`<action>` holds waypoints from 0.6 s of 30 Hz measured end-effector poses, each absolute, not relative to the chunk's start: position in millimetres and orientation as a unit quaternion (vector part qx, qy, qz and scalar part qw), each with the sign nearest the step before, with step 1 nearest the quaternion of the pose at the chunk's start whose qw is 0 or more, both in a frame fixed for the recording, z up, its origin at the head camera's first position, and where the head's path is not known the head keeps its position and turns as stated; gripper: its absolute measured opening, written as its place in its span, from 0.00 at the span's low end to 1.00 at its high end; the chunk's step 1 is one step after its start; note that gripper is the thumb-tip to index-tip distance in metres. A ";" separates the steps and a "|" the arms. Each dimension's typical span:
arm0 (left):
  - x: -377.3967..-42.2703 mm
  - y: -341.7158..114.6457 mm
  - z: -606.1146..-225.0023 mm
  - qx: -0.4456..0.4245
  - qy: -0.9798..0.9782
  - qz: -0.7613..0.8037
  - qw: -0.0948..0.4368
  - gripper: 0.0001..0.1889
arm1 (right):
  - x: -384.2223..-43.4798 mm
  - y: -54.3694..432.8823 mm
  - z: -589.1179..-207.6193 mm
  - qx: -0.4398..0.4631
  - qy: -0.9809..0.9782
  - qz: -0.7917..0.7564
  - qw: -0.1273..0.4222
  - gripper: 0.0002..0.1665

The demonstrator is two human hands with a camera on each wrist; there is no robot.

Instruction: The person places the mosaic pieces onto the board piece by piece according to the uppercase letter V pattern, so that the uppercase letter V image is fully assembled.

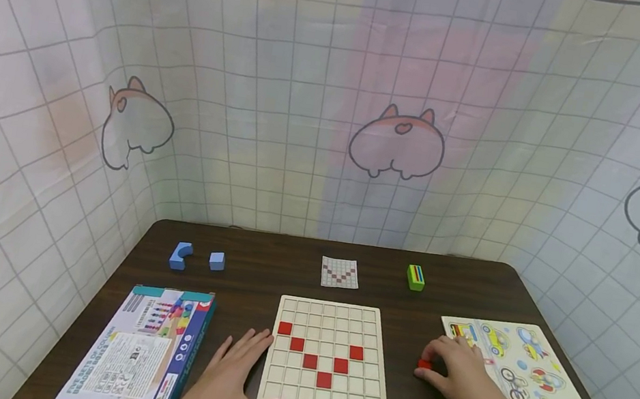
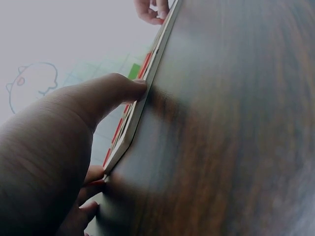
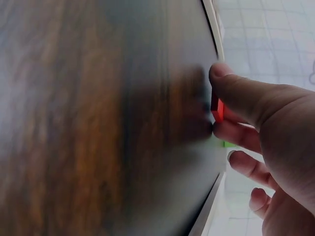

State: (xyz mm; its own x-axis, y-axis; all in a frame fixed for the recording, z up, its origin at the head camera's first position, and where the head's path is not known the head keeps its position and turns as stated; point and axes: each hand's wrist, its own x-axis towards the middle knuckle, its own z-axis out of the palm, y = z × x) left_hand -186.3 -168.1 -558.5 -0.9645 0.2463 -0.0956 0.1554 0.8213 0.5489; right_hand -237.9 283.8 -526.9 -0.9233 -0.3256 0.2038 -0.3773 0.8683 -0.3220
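Observation:
A pale square grid board [image 1: 274,388] lies on the table, several of its cells filled with red tiles [image 1: 324,380] in a V shape. My left hand [image 1: 229,380] rests at the board's near-left corner with fingers extended. Its thumb touches the near edge, and its fingertips lie along the left side. To the right of the board, my right hand [image 1: 464,375] pinches a red tile [image 3: 217,107] between thumb and fingers, low over the tabletop. In the head view most of that tile is hidden by the fingers.
A boxed set [image 1: 130,350] lies at the left, and a picture board [image 1: 546,392] at the right under the right forearm. Along the back stand a blue arch block [image 1: 179,256], a blue cube [image 1: 217,261], a pattern card [image 1: 340,273] and a green block [image 1: 416,278] with coloured stripes.

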 end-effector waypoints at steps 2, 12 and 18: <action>-186.4 -168.3 -559.1 0.106 0.950 0.281 0.081 0.67 | -238.4 281.9 -525.7 0.180 -0.963 0.189 0.066 0.14; -186.5 -167.8 -557.9 0.101 0.951 0.281 0.087 0.67 | -244.7 269.9 -521.2 0.195 -0.955 0.205 0.092 0.12; -186.7 -168.0 -558.0 0.100 0.951 0.277 0.088 0.67 | -251.2 258.7 -519.1 0.206 -0.953 0.205 0.089 0.11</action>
